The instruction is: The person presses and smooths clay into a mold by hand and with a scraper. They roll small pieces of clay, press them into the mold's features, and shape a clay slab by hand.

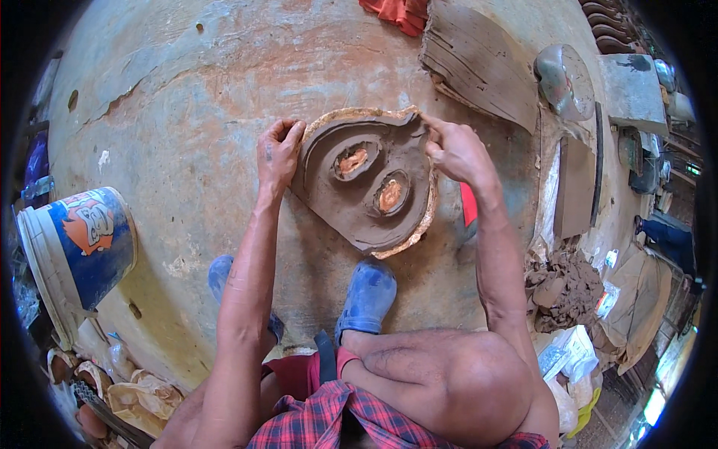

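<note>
On the floor before my feet lies a clay-lined mould (340,209), roughly triangular with a rough tan rim. Grey-brown wet clay covers its inside. Two oval clay rings stand up in it, with orange-tan surface showing in their openings. My left hand (278,155) is closed at the upper left edge, thumb and fingers pinching the rim. At the upper right corner my right hand (458,153) has its fingers curled against the rim and clay edge; some fingertips are hidden.
A large clay slab (482,63) lies at the far right, near a rounded metal vessel (566,82). Further right sit a clay block (574,187) and a heap of clay (565,290). On the left a blue-and-white bucket (82,251) leans. A red piece (469,203) lies beside my right forearm.
</note>
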Demonstrator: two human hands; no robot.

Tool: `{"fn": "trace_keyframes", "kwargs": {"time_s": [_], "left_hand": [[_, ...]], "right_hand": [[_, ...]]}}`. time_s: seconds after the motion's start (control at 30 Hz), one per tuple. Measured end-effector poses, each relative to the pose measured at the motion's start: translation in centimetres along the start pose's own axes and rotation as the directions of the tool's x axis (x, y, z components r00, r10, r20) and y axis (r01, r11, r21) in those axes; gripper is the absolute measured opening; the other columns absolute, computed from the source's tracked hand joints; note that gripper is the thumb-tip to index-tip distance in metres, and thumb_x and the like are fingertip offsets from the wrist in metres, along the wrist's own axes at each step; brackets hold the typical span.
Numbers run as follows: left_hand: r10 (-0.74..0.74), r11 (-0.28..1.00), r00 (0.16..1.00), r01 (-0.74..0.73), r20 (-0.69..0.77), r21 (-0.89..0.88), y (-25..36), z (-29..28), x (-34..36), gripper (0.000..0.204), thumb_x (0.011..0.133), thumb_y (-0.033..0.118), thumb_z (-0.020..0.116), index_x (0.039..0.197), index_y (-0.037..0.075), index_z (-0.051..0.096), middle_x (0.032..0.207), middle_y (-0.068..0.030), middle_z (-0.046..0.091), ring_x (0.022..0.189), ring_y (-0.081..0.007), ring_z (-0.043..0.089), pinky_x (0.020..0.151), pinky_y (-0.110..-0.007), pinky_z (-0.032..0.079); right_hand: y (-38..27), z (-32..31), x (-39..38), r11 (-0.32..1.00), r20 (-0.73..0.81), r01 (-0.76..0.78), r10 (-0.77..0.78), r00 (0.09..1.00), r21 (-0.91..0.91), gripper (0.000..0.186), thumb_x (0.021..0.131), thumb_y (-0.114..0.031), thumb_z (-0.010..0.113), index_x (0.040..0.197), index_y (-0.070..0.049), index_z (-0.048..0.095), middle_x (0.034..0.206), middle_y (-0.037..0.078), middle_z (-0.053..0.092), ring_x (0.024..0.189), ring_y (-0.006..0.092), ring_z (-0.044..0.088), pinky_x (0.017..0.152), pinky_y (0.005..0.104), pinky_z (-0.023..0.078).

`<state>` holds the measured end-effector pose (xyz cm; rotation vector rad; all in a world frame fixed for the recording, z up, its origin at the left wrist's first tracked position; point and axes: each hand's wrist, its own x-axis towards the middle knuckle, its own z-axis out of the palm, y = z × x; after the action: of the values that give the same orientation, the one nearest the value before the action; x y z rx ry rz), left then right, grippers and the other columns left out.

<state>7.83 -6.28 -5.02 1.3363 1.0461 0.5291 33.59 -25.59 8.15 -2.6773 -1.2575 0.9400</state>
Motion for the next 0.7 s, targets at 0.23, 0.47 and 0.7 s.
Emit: {"fn": "trace_keyframes", "kwargs": {"time_s": [0.23,0.47,0.7], "left_hand": [[-0.003,1.0,1.0,0.003,0.005,0.013,-0.5,-0.2,0.3,0.022,0.103,0.019,0.073,0.111,-0.001,0.077,0.098,-0.0007,0.075,0.087,-0.0074,0.065,0.08,-0.025,0.051],[0.078,0.997,0.97,-0.075,-0.231,0.022,-2.2,0.0,-2.7,0.023,0.101,0.018,0.073,0.105,-0.004,0.077,0.09,-0.0064,0.077,0.08,-0.0103,0.068,0.073,-0.028,0.054],[-0.02,1.0,0.895,0.013,-0.445,-0.018,-2.4,1.0,-6.4,0.023,0.101,0.018,0.073,0.105,-0.005,0.075,0.088,-0.008,0.077,0.078,-0.013,0.069,0.074,-0.03,0.056]], "right_hand": [[2.2,-1.7,-0.5,0.929,-0.353,0.209,-0.094,0.931,0.304,0.033,0.093,-0.018,0.064,0.12,-0.006,0.08,0.085,0.017,0.078,0.076,0.0207,0.077,0.074,0.035,0.06],[6.0,5.0,-7.4,0.879,-0.451,0.021,0.223,0.864,0.475,0.016,0.093,-0.008,0.071,0.104,-0.003,0.082,0.081,0.01,0.079,0.071,0.014,0.074,0.066,0.0309,0.056],[6.5,9.3,-13.7,0.73,-0.392,-0.227,0.571,0.722,0.645,0.032,0.093,-0.028,0.084,0.105,0.002,0.081,0.072,0.005,0.073,0.064,0.0109,0.061,0.063,0.0301,0.052]]}}
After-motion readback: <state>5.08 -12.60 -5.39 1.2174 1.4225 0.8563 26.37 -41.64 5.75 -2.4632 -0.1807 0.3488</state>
